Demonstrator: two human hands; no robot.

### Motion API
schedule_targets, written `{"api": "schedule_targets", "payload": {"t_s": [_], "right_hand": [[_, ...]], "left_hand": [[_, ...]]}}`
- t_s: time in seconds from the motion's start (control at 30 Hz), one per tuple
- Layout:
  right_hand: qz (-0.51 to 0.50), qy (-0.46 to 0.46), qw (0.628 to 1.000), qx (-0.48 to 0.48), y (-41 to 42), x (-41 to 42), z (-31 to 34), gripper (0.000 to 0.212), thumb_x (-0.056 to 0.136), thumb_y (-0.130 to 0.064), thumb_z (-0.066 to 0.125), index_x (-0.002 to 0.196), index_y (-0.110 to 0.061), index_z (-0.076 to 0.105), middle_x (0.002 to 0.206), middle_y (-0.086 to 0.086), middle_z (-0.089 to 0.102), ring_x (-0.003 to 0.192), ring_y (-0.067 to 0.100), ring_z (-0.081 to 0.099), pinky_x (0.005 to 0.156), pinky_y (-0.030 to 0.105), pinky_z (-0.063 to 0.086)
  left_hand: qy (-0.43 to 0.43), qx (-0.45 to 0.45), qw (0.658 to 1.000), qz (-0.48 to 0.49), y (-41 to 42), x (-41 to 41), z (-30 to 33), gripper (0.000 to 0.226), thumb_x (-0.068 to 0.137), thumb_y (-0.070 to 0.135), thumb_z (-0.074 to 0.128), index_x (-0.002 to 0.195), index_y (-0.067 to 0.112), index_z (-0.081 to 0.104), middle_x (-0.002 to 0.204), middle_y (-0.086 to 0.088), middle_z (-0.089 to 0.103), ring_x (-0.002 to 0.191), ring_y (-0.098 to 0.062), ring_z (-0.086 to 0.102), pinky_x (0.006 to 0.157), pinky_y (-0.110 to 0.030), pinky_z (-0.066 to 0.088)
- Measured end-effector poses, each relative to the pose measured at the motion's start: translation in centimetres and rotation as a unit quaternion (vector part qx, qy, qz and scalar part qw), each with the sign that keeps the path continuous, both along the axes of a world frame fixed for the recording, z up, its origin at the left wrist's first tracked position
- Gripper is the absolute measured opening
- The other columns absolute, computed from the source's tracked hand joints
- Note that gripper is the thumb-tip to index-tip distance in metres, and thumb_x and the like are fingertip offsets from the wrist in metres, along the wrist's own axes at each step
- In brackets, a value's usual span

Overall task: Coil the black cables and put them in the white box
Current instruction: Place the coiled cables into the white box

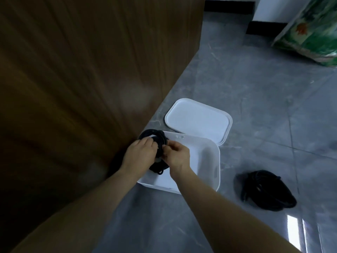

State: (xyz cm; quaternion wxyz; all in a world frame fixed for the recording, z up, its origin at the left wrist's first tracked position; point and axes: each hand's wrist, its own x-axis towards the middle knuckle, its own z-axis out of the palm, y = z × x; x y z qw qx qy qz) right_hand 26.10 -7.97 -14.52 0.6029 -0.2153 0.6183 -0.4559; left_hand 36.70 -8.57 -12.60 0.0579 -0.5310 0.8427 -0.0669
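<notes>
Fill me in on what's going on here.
A person is handling a coil of black cable with both hands, left hand and right hand gripping it over the near-left corner of the open white box. The box lid lies on the floor behind it. A second black cable waits on the floor to the right.

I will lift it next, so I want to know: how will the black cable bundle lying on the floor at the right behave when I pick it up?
The cable bundle on the floor lies in loose, uneven loops, and no tie is visible, so it will probably sag and partly uncoil. It looks floppy, not stiff. One end juts out at its left and may dangle.
</notes>
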Motion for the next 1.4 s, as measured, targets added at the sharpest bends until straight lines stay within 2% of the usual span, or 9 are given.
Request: {"api": "schedule_targets", "payload": {"t_s": [0.13, 0.23, 0.43, 0.57, 0.9, 1.07, 1.17, 1.3, 1.4], "right_hand": [[-0.031, 0.019, 0.999, 0.029, 0.3, 0.3, -2.5, 0.018, 0.083, 0.000, 0.058, 0.084, -0.016, 0.067, 0.089, 0.011, 0.070, 0.089, 0.030, 0.067, 0.087, 0.045, 0.055], [-0.047, 0.059, 0.996, 0.044, 0.2, 0.0, -3.5, 0.026, 0.082, 0.000, 0.059, 0.071, -0.023, 0.064, 0.080, 0.006, 0.069, 0.085, 0.029, 0.067, 0.086, 0.045, 0.055], [-0.045, 0.134, 0.989, 0.043, -0.8, -0.5, -3.2, 0.014, 0.083, 0.000, 0.060, 0.081, -0.011, 0.068, 0.080, 0.007, 0.068, 0.083, 0.027, 0.068, 0.085, 0.040, 0.056], [-0.013, 0.174, 0.983, 0.058, -0.5, -1.0, -3.3, 0.009, 0.080, -0.003, 0.067, 0.089, -0.005, 0.070, 0.086, 0.013, 0.070, 0.084, 0.029, 0.068, 0.085, 0.039, 0.055], [0.056, 0.329, 0.941, -0.061, 1.0, -9.8, 1.3, 0.024, 0.087, -0.007, 0.060, 0.111, -0.004, 0.066, 0.110, 0.013, 0.068, 0.104, 0.027, 0.062, 0.090, 0.031, 0.047], [0.048, 0.408, 0.911, -0.028, 4.1, -19.0, 2.7, 0.028, 0.088, -0.011, 0.059, 0.116, -0.008, 0.063, 0.117, 0.011, 0.066, 0.110, 0.025, 0.059, 0.085, 0.025, 0.042], [0.052, 0.448, 0.892, 0.035, 6.6, -25.0, 2.2, 0.036, 0.086, -0.018, 0.064, 0.121, -0.009, 0.059, 0.124, 0.014, 0.059, 0.113, 0.028, 0.057, 0.094, 0.030, 0.043], [0.081, 0.450, 0.877, 0.148, 10.0, -31.3, 0.9, 0.056, 0.085, -0.031, 0.067, 0.132, -0.009, 0.047, 0.137, 0.018, 0.046, 0.120, 0.033, 0.051, 0.102, 0.039, 0.042], [0.098, 0.405, 0.892, 0.174, 12.0, -33.6, 0.2, 0.063, 0.084, -0.031, 0.068, 0.136, -0.007, 0.041, 0.140, 0.019, 0.042, 0.116, 0.034, 0.053, 0.099, 0.042, 0.045]], "left_hand": [[0.021, 0.037, 0.999, -0.001, -0.1, -0.2, -1.9, 0.036, 0.036, 0.018, 0.088, 0.063, 0.014, 0.065, 0.062, -0.002, 0.062, 0.057, -0.018, 0.062, 0.050, -0.021, 0.047], [0.060, 0.091, 0.993, 0.042, 0.4, 0.0, -2.7, 0.026, 0.082, 0.018, 0.063, 0.108, 0.011, 0.060, 0.111, -0.006, 0.059, 0.105, -0.022, 0.058, 0.081, -0.030, 0.047], [0.183, 0.146, 0.969, 0.081, 1.2, 1.0, -3.1, 0.054, 0.099, 0.028, 0.039, 0.149, 0.017, 0.021, 0.157, 0.005, 0.016, 0.142, -0.012, 0.021, 0.112, -0.025, 0.024], [0.164, 0.197, 0.963, 0.086, 1.3, 0.6, -4.1, 0.051, 0.102, 0.029, 0.028, 0.150, 0.012, 0.017, 0.158, 0.000, 0.015, 0.146, -0.012, 0.007, 0.117, -0.023, 0.007], [0.232, 0.132, 0.961, 0.068, 0.9, -5.3, -0.3, 0.042, 0.098, 0.029, 0.040, 0.137, 0.014, 0.041, 0.142, -0.001, 0.039, 0.121, -0.025, 0.047, 0.099, -0.037, 0.040], [0.255, 0.153, 0.955, 0.000, 2.5, -14.2, 1.0, 0.040, 0.097, 0.027, 0.042, 0.136, 0.016, 0.040, 0.136, -0.002, 0.037, 0.115, -0.026, 0.050, 0.090, -0.036, 0.043], [0.274, 0.196, 0.941, -0.025, 4.5, -19.6, 0.2, 0.041, 0.096, 0.027, 0.046, 0.134, 0.015, 0.041, 0.136, -0.004, 0.037, 0.116, -0.027, 0.050, 0.091, -0.040, 0.044], [0.281, 0.293, 0.911, 0.073, 6.1, -24.8, -2.6, 0.056, 0.092, 0.038, 0.054, 0.136, 0.011, 0.035, 0.142, -0.012, 0.031, 0.122, -0.035, 0.046, 0.100, -0.044, 0.041], [0.309, 0.366, 0.855, 0.198, 7.0, -27.3, -4.5, 0.075, 0.085, 0.048, 0.060, 0.141, 0.008, 0.027, 0.145, -0.018, 0.025, 0.127, -0.037, 0.041, 0.101, -0.045, 0.042]]}}
